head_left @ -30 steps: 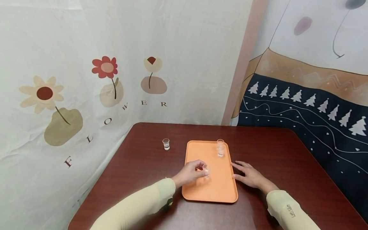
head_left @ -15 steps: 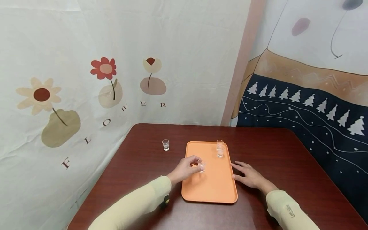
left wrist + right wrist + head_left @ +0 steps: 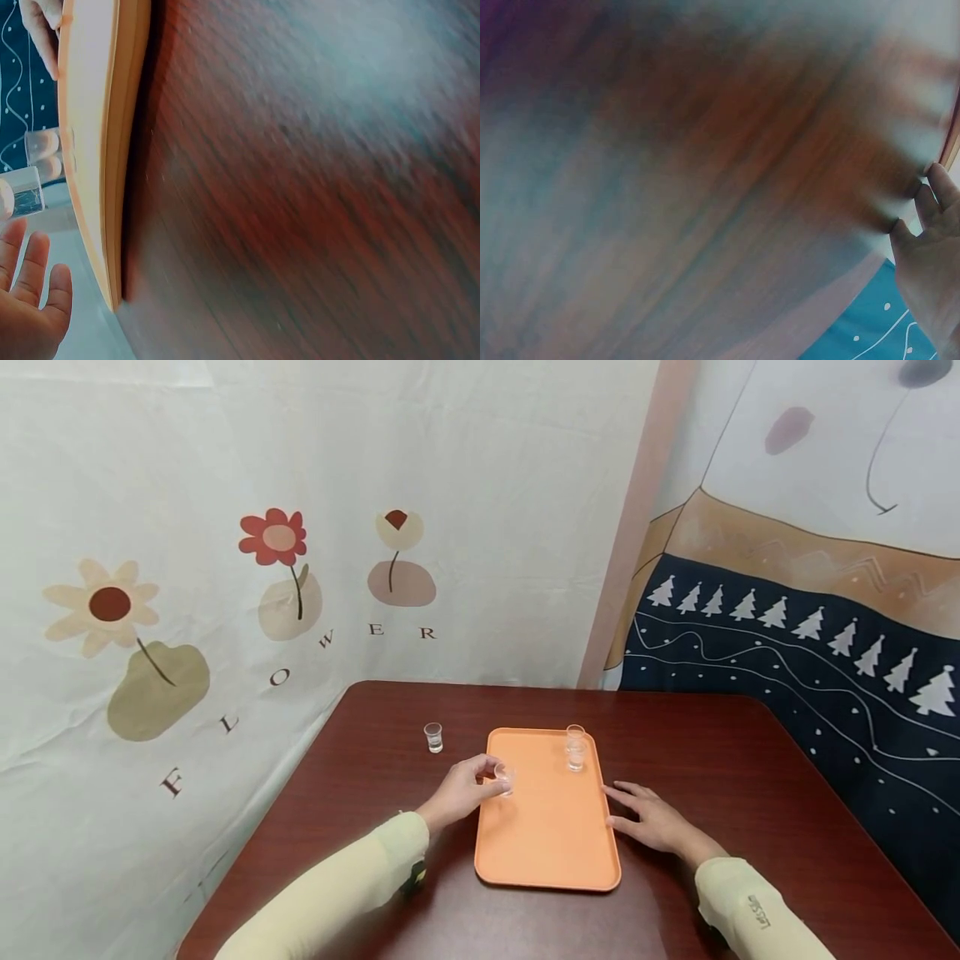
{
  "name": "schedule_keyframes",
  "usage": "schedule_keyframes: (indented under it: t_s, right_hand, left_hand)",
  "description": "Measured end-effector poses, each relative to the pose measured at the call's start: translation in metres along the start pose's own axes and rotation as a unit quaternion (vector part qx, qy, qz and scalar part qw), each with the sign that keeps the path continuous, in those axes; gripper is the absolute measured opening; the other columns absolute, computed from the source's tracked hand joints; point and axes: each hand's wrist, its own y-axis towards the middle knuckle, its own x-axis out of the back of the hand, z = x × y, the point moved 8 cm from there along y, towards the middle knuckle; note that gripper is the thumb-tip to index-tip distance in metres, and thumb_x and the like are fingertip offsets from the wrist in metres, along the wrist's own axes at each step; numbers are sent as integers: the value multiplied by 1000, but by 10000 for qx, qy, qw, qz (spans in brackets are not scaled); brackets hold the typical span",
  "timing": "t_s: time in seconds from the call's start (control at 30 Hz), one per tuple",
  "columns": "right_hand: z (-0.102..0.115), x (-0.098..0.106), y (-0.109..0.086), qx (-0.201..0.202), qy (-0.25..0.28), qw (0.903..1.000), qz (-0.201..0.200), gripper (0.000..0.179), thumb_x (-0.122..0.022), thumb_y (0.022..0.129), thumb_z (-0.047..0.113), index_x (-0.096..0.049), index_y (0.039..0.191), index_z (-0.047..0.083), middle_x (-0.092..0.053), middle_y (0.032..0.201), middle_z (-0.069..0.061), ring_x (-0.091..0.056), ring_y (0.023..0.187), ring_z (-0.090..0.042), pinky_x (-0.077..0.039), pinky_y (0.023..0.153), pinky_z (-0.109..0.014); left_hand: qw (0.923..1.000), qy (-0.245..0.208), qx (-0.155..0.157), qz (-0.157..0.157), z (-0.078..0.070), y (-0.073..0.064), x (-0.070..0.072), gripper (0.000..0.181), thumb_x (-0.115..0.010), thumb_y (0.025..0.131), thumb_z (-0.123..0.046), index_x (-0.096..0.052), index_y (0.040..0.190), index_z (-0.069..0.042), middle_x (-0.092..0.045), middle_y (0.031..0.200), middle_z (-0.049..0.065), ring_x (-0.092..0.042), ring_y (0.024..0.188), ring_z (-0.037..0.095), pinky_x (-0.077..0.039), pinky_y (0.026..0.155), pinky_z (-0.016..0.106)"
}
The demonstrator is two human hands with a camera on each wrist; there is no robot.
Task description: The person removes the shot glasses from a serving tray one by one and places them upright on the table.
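In the head view my left hand (image 3: 461,791) pinches a small clear shot glass (image 3: 505,779) between thumb and fingers, over the left edge of the orange tray (image 3: 551,827). The left wrist view shows that glass (image 3: 24,193) tilted sideways in the picture, close to the tray's rim. Two more clear shot glasses (image 3: 576,757) stand one behind the other at the tray's far right corner. My right hand (image 3: 656,821) rests beside the tray's right edge, its fingers spread and the fingertips at the rim. Another shot glass (image 3: 434,737) stands on the table, left of the tray.
The dark red wooden table (image 3: 375,718) carries the tray and glasses. Behind it hangs a pale cloth (image 3: 487,485) printed with flowers and letters. A navy cloth (image 3: 787,668) with white trees borders the right side.
My left hand has moved left and away from me with the shot glass, from the tray's middle to its left edge. The right hand and the other glasses have stayed put.
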Motion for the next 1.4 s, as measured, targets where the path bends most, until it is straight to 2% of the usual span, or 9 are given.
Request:
schedule_keyframes:
  t_s: [0.17,0.33,0.67,0.97,1.1,1.23,1.4]
  right_hand:
    - [0,-1,0,72,-20,10000,0,71,-60,93,57,-45,150,19,-38,152,-19,-31,139,-46,-30,103,-69]
    - [0,0,0,82,0,10000,-13,71,-60,93,57,-45,151,20,-38,152,-19,-31,139,-46,-30,103,-69]
    - [-1,0,-1,19,-11,10000,18,71,-61,92,57,-45,151,20,-37,152,-19,-31,139,-47,-29,103,-69]
    - [0,1,-2,67,26,10000,11,70,-60,93,57,-45,150,20,-38,152,-19,-30,139,-46,-29,104,-69]
    - [0,2,-2,62,39,10000,-14,70,-61,93,56,-45,151,20,-37,153,-18,-30,140,-46,-29,104,-69]
    - [0,2,-2,67,34,10000,-15,70,-60,93,57,-45,151,20,-37,153,-18,-30,140,-46,-29,104,-69]
    - [1,3,-2,75,24,10000,-14,70,-61,93,57,-45,150,19,-37,152,-19,-30,139,-46,-30,103,-69]
  left_hand:
    - [9998,72,4,-202,7,-1,12,22,-74,90,-16,-66,107,-6,-69,105,4,-65,96,19,-52,86,35]
    - [9987,84,124,-496,15,0,26,23,-76,89,-19,-66,105,-6,-69,102,3,-66,93,17,-53,83,32]
    - [9944,372,343,-932,33,0,49,25,-78,86,-18,-68,106,-8,-71,101,1,-68,95,20,-53,86,38]
    - [9875,608,645,-1301,56,-1,72,24,-78,88,-22,-65,104,-11,-69,101,1,-64,98,21,-50,88,40]
    - [9849,638,675,-1458,64,-1,82,27,-77,88,-21,-66,109,-8,-69,103,4,-64,100,23,-49,89,42]
    - [9809,720,830,-1602,72,-2,91,33,-77,88,-21,-66,115,-5,-69,105,6,-63,102,25,-49,92,43]
    - [9766,818,969,-1737,80,-2,101,36,-77,87,-21,-66,116,-3,-70,104,9,-63,100,27,-48,91,44]
